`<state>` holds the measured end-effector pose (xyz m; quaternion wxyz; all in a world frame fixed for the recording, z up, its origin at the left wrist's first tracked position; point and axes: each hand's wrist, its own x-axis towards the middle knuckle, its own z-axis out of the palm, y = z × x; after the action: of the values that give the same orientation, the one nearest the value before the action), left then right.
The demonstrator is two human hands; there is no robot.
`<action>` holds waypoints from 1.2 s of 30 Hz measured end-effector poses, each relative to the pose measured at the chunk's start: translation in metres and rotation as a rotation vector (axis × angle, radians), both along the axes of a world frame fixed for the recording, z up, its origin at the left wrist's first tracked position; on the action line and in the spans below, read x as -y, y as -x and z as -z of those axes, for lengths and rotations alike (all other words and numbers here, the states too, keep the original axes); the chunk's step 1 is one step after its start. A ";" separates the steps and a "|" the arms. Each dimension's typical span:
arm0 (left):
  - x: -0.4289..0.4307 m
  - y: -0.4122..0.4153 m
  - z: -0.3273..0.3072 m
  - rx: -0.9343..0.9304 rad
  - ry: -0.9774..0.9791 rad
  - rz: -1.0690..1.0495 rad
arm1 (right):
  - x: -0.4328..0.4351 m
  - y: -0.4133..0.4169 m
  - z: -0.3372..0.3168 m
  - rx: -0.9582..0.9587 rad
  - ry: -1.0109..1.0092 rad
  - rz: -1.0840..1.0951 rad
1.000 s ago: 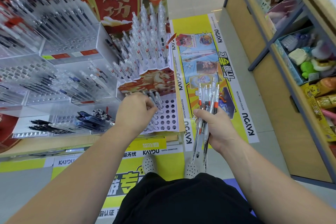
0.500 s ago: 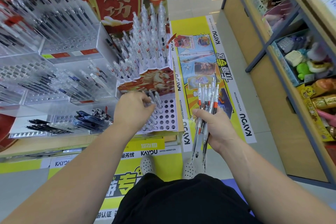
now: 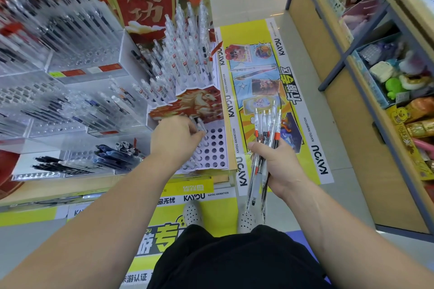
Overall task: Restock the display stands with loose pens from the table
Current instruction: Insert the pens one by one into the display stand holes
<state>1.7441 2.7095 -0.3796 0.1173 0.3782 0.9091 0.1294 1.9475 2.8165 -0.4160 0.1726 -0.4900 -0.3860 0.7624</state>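
The stand (image 3: 224, 148) has open holes below crowded pens (image 3: 185, 58).

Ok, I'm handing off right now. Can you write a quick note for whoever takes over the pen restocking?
Left hand: fingers pinch a clear pen at the far left of the lower holed tray, apparently seating it.
Right hand: grips a bundle of pens, held over the floor to the right of the stand.
Done: the upper tier is well stocked with clear pens, and some pens stand in the tray's left part.
Left: the holes on the tray's right side are empty. Feed the bundle in, probably one pen at a time.
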 end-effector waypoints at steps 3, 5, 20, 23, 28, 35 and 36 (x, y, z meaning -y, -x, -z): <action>-0.004 -0.001 -0.001 0.005 0.020 0.030 | 0.000 -0.001 0.002 0.002 -0.003 -0.007; -0.005 0.000 -0.002 0.032 0.030 0.060 | -0.001 0.000 0.002 0.010 -0.004 -0.011; -0.004 -0.038 -0.046 0.334 -0.335 0.007 | 0.002 -0.001 -0.031 -0.192 0.087 -0.158; -0.010 -0.063 -0.054 0.801 -0.367 -0.170 | 0.009 0.003 -0.038 -0.167 0.032 -0.147; -0.003 -0.078 -0.044 1.015 -0.115 0.006 | 0.006 0.015 -0.039 -0.106 -0.016 0.179; -0.012 -0.086 -0.054 1.089 -0.239 -0.040 | -0.010 0.018 -0.054 -0.219 -0.008 0.249; -0.012 -0.087 -0.057 1.106 -0.254 -0.048 | -0.011 0.017 -0.057 -0.244 0.010 0.250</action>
<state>1.8307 2.7220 -0.3229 0.5266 0.2444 0.6981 0.4190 1.9308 2.8276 -0.3587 0.3091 -0.4388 -0.2944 0.7907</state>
